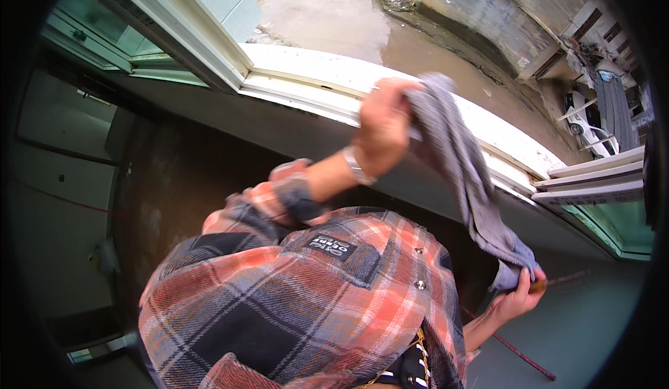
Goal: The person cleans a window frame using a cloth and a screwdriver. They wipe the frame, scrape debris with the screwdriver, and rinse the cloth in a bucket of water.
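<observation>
A twisted grey cloth (462, 164) stretches between my two hands, across the inner side of the window frame. My left hand (385, 128), with a silver bangle at the wrist, grips its upper end just above the white sill (319, 67); this hand is slightly blurred. Lower down at the right, my right hand (522, 297) pinches the cloth's other end, which looks bluer. The same hand also holds a slim tool (538, 286) with an amber-brown handle and a thin shaft; blur hides its exact kind.
White sliding window tracks (308, 91) run along the sill, with sashes at left (172, 28) and right (596, 180). Outside lie wet concrete ground (334, 13) and a parked white car (585, 122). A dark red rod (525, 357) is at lower right.
</observation>
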`<state>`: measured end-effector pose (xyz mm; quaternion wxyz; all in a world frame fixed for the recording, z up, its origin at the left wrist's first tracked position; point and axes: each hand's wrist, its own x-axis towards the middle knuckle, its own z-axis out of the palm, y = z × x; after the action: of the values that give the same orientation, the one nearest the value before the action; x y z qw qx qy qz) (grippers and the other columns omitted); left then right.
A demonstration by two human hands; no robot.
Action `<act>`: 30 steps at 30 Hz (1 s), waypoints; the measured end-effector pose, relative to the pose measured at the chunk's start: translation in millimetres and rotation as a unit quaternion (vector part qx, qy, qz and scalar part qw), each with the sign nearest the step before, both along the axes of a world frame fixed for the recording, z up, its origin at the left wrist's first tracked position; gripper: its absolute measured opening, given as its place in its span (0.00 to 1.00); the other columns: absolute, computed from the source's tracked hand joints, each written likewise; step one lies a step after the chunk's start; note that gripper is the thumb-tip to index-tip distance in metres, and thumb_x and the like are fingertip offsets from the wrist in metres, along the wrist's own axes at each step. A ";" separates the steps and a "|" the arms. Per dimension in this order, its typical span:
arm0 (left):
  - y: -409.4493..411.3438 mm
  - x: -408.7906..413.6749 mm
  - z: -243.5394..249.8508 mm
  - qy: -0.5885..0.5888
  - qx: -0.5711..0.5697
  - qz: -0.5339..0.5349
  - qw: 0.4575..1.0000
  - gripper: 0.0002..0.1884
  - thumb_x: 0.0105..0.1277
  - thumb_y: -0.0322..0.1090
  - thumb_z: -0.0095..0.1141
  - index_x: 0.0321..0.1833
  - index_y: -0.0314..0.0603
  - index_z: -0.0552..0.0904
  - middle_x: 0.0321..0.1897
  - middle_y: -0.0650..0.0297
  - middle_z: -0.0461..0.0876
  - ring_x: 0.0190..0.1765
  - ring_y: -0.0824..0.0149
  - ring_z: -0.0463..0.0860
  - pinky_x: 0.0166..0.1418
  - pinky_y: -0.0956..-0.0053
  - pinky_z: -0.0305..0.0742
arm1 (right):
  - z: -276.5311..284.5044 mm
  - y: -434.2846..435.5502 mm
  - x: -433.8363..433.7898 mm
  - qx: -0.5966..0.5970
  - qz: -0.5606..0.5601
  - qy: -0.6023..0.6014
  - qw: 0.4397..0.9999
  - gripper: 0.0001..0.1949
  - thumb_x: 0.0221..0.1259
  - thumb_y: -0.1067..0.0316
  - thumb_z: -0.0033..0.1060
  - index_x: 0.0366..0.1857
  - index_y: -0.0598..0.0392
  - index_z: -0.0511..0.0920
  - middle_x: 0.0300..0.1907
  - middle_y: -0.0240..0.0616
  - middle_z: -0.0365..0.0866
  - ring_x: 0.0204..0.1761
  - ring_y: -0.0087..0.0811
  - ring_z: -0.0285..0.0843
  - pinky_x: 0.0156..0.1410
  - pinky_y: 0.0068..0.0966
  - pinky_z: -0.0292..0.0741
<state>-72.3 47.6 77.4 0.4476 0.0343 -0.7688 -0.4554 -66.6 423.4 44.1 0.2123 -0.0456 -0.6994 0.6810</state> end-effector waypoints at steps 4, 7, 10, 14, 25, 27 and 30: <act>-88.4 56.8 15.4 -0.053 -0.198 0.240 0.949 0.11 0.62 0.21 0.53 0.44 0.40 0.82 0.37 0.58 0.82 0.39 0.61 0.81 0.44 0.69 0.75 | 27.1 -57.0 -24.6 0.184 0.168 0.011 0.968 0.08 0.57 0.79 0.59 0.39 0.60 0.74 0.38 0.30 0.72 0.40 0.24 0.69 0.51 0.21 0.68; -144.0 81.0 -14.0 -0.116 -0.316 0.301 0.892 0.11 0.57 0.23 0.57 0.42 0.42 0.82 0.34 0.59 0.81 0.39 0.54 0.79 0.44 0.64 0.74 | 57.5 -95.3 -38.9 0.344 0.260 0.014 0.902 0.06 0.56 0.77 0.60 0.36 0.58 0.75 0.31 0.28 0.71 0.33 0.21 0.67 0.40 0.20 0.68; -165.7 102.2 -34.2 -0.136 -0.316 0.330 0.879 0.11 0.56 0.22 0.57 0.41 0.42 0.82 0.36 0.59 0.82 0.40 0.55 0.79 0.44 0.64 0.74 | 76.1 -81.9 -59.9 0.315 0.224 0.051 0.921 0.04 0.59 0.78 0.57 0.36 0.57 0.75 0.30 0.25 0.68 0.31 0.17 0.63 0.36 0.15 0.64; -140.7 98.1 -39.5 -0.152 -0.302 0.234 0.911 0.13 0.56 0.22 0.55 0.44 0.41 0.81 0.39 0.60 0.83 0.44 0.56 0.80 0.50 0.64 0.71 | 105.1 43.8 -91.1 0.288 0.060 0.125 0.947 0.09 0.60 0.82 0.51 0.43 0.62 0.75 0.41 0.31 0.75 0.45 0.24 0.72 0.56 0.20 0.69; -81.1 61.4 -51.7 -0.165 -0.348 0.036 0.922 0.22 0.47 0.32 0.55 0.49 0.45 0.83 0.59 0.58 0.76 0.58 0.56 0.73 0.61 0.60 0.60 | 86.6 -113.4 -50.3 0.617 0.320 0.054 0.716 0.14 0.51 0.60 0.67 0.30 0.57 0.73 0.29 0.44 0.74 0.31 0.47 0.76 0.35 0.38 0.72; -85.2 59.2 -50.9 -0.161 -0.354 0.016 0.921 0.20 0.47 0.31 0.55 0.47 0.45 0.83 0.58 0.59 0.77 0.58 0.55 0.74 0.60 0.60 0.61 | 89.9 -124.4 -53.5 0.660 0.315 0.018 0.682 0.16 0.54 0.56 0.66 0.29 0.57 0.73 0.29 0.45 0.75 0.32 0.47 0.77 0.37 0.39 0.73; -86.5 56.3 -48.0 -0.113 -0.336 -0.001 0.935 0.15 0.46 0.27 0.54 0.40 0.41 0.81 0.51 0.58 0.81 0.53 0.56 0.78 0.57 0.62 0.64 | 94.6 -126.3 -62.2 0.732 0.277 0.045 0.621 0.15 0.57 0.55 0.64 0.28 0.57 0.74 0.28 0.45 0.76 0.32 0.46 0.78 0.38 0.38 0.74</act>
<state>-15.9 -38.9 29.5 0.3421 -0.0680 -0.9228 -0.1639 -128.8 297.1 138.8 0.0079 0.3510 -0.9359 -0.0277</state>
